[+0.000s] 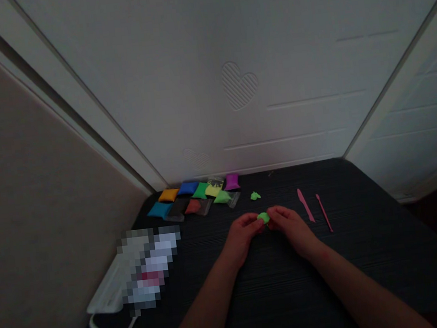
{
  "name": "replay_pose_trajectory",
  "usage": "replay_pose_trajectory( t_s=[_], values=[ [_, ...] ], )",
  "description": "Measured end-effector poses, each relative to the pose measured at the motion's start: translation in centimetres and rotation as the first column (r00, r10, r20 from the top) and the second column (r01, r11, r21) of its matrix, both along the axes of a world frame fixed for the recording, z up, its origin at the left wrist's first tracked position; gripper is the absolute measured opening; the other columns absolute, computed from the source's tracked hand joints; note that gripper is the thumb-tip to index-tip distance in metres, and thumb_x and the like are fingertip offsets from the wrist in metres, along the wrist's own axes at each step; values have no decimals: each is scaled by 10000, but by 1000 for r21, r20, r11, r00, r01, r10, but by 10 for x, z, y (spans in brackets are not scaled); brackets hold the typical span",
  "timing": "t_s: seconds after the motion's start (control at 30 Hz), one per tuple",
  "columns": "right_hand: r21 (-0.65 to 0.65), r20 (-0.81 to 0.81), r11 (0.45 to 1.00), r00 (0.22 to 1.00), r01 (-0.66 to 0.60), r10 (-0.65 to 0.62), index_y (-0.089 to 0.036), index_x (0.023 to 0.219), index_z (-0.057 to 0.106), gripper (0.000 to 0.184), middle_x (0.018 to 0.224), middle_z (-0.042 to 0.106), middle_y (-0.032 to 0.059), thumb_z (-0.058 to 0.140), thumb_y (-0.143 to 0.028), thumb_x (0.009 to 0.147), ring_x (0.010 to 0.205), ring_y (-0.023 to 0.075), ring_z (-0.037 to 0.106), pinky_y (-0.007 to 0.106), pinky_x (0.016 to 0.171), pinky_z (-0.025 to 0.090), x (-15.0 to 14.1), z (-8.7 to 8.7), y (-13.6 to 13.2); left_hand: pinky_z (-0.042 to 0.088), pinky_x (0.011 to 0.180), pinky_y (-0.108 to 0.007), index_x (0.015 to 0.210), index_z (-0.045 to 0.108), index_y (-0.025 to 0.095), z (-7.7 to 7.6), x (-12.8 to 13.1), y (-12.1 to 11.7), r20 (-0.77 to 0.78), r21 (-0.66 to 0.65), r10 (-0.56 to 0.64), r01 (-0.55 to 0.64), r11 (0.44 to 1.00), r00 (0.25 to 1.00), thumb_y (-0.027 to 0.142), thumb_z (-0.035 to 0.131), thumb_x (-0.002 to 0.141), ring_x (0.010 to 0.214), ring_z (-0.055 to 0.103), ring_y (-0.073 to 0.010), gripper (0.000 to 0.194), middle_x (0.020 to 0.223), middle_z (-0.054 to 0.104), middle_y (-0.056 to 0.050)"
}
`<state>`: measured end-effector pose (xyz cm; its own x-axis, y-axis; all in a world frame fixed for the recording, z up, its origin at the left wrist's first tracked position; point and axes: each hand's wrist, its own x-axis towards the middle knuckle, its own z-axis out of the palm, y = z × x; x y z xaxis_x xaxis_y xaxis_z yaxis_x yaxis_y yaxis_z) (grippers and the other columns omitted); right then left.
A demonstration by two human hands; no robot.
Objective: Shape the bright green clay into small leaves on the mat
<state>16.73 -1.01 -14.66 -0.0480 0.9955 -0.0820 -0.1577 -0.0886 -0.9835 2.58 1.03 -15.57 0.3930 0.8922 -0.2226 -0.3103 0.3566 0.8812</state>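
Between my two hands is a small piece of light green modelling clay (263,218), held just above the dark table. My left hand (245,232) pinches its left side with thumb and fingers. From the right, my right hand (288,223) grips the other side with curled fingers. Beyond them on the table lies a second, smaller lump of the same green clay (255,196). To the right of my right hand rest a pink plastic clay knife (306,205) and a thin pink modelling stick (324,213).
Several packets of coloured clay lie at the back left, among them an orange packet (169,195), a purple packet (232,181) and a light green packet (222,197). A white strapped item (107,292), partly blurred, lies at the left edge. A white panel (196,108) rises behind the table (373,272).
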Motion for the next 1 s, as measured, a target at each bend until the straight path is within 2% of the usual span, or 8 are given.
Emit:
replay_pose_trajectory(
  t_s=[0.2, 0.4, 0.47, 0.67, 0.83, 1.0],
  values=[
    [5, 10, 1000, 1000, 30, -30, -176, 673, 562, 168, 599, 510, -42, 610, -335, 702, 581, 87, 438, 232, 577, 317, -1, 1, -2, 366, 670, -243, 776, 629, 147, -4, 0, 1, -118, 108, -37, 50, 993, 992, 274, 643, 656, 662, 515, -102, 176, 714, 605, -6],
    [-95, -225, 995, 974, 4, -25, -172, 657, 552, 213, 627, 511, -28, 560, -368, 741, 583, 88, 446, 243, 593, 341, -1, -3, -2, 365, 670, -245, 777, 618, 157, -5, 0, 1, -103, 105, -43, 54, 993, 994, 263, 640, 660, 650, 513, -97, 159, 704, 604, 2],
    [-121, -253, 993, 966, 13, -44, -174, 681, 571, 242, 641, 521, -18, 536, -403, 749, 586, 94, 456, 250, 591, 350, -2, -3, -1, 364, 662, -245, 763, 617, 160, -4, 1, 1, -89, 81, -42, 50, 995, 995, 261, 648, 651, 635, 513, -94, 155, 687, 601, 8],
    [-84, -161, 996, 987, 9, -23, -178, 683, 592, 174, 633, 537, -25, 625, -349, 686, 584, 90, 457, 249, 592, 349, -1, -3, -2, 377, 687, -263, 774, 617, 151, -4, 1, 1, -41, 60, -44, 46, 997, 998, 265, 653, 645, 666, 530, -106, 176, 725, 606, -9],
    [-73, -166, 997, 986, 21, -33, -178, 680, 598, 204, 625, 540, -23, 583, -378, 718, 587, 92, 464, 259, 608, 361, 2, -2, -1, 374, 667, -246, 776, 620, 154, -3, 2, 0, -22, 49, -41, 42, 998, 999, 244, 644, 662, 649, 518, -91, 147, 710, 600, -2],
    [-89, -150, 996, 989, 0, -14, -190, 842, 622, 225, 733, 589, 0, 629, -346, 679, 639, 106, 500, 266, 639, 386, 3, 1, 0, 382, 668, -247, 770, 617, 151, 1, 2, 0, 28, 16, -24, 24, 1000, 999, 242, 641, 666, 648, 526, -91, 141, 708, 601, -2]
  ],
)
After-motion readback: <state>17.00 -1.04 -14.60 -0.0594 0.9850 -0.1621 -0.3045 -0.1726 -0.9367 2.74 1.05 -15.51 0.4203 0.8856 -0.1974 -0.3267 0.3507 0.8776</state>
